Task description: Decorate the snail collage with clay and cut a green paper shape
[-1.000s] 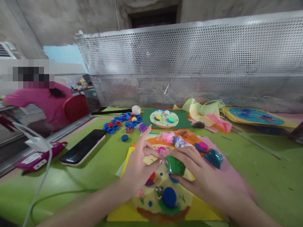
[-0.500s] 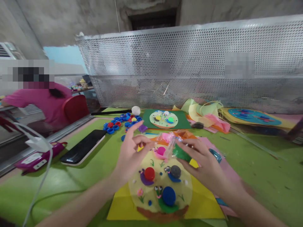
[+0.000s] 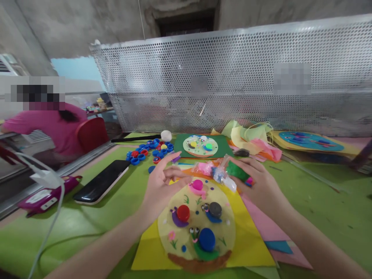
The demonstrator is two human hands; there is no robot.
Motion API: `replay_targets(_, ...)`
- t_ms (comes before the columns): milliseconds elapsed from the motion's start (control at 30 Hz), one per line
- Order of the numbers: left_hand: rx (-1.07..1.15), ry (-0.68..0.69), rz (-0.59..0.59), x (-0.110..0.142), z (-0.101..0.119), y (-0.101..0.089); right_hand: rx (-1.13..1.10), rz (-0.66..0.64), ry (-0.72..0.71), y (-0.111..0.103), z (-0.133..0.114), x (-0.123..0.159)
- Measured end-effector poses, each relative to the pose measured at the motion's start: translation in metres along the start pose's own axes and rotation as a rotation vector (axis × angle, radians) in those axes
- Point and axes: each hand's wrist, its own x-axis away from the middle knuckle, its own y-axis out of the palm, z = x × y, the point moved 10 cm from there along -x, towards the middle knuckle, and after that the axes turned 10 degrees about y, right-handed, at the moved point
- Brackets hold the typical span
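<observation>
The left hand [image 3: 165,178] is above the upper left edge of a cream disc [image 3: 227,199]. Its index finger is raised, apart from the rest; thumb and another fingertip come close together, and I cannot tell whether they touch or pinch anything.

The right hand [image 3: 258,180] is beyond the disc's upper right edge, with green clay [image 3: 236,170] gripped between thumb and fingers. Clear film shows beside the clay, near a pink packet [image 3: 203,169] and a blue packet [image 3: 218,174].

The disc lies flat on a yellow sheet [image 3: 145,257], between the forearms. It bears four snails with cap shells: a pink cap [image 3: 198,185] at the top, a red cap [image 3: 183,212] at left, a grey cap [image 3: 215,209] at right, and a blue cap [image 3: 207,239] nearest the wearer.

At left on the green table [image 3: 95,221] are a phone [image 3: 101,181] and a purple socket block [image 3: 37,203]. Behind the left hand is a cluster of bottle caps [image 3: 141,152]. A green card [image 3: 226,146] carrying a smaller disc lies farther back, before a mesh panel [image 3: 232,77].
</observation>
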Motion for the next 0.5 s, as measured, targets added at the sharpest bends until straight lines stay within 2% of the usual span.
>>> replay_targets(67,-0.006,0.016,0.002,-0.001,0.000,-0.001,0.051,0.004,0.053,0.001,0.016,-0.004)
replay_targets(233,-0.011,0.026,-0.009,-0.002,0.001,0.000,0.255,-0.082,0.158,0.019,0.048,-0.003)
replay_targets(367,-0.061,-0.012,-0.026,0.000,0.001,0.002,0.362,-0.080,0.239,0.024,0.063,0.004)
replay_targets(500,-0.072,-0.079,-0.078,0.003,-0.003,0.010,0.404,-0.113,0.255,0.027,0.066,0.008)
